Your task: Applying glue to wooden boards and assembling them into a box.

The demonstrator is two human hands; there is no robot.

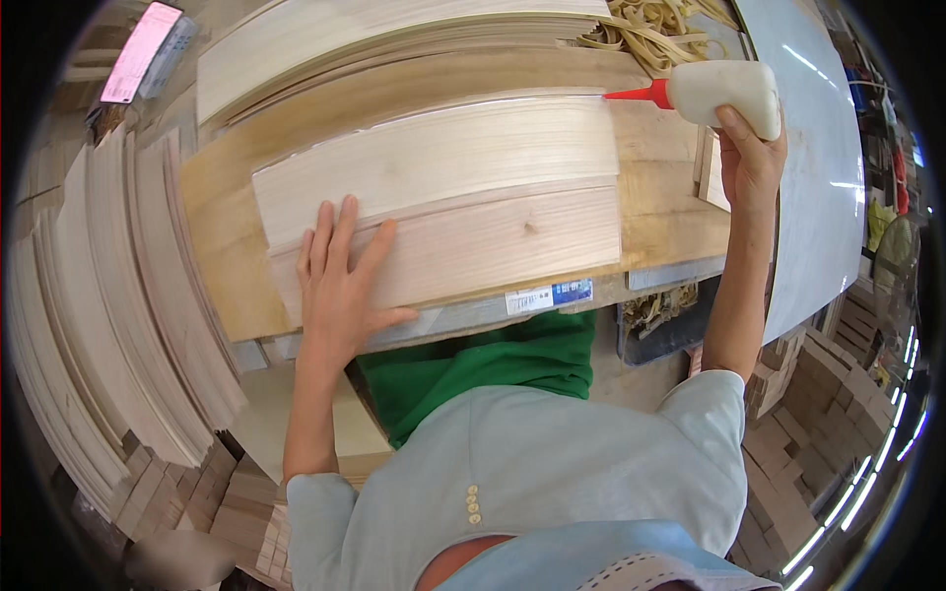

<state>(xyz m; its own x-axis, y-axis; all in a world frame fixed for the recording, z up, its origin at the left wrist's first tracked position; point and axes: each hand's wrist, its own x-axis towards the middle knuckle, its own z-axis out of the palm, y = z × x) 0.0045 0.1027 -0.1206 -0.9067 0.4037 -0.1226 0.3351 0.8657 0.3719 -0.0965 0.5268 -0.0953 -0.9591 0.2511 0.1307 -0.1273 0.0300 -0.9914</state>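
Wooden desk [655, 212] in a workshop, stacked boards [148, 295] to its left.
Two pale boards [493, 241] are laid side by side on the desk. The left fingers [342, 234] are spread wide, rested on them, nothing grasped. One white bottle [705, 91] is gripped by the closed right fingers [739, 130], its red nozzle [645, 94] positioned at the farther board's corner.

The table edge [463, 314] bears a blue-white label [549, 296], print unreadable.
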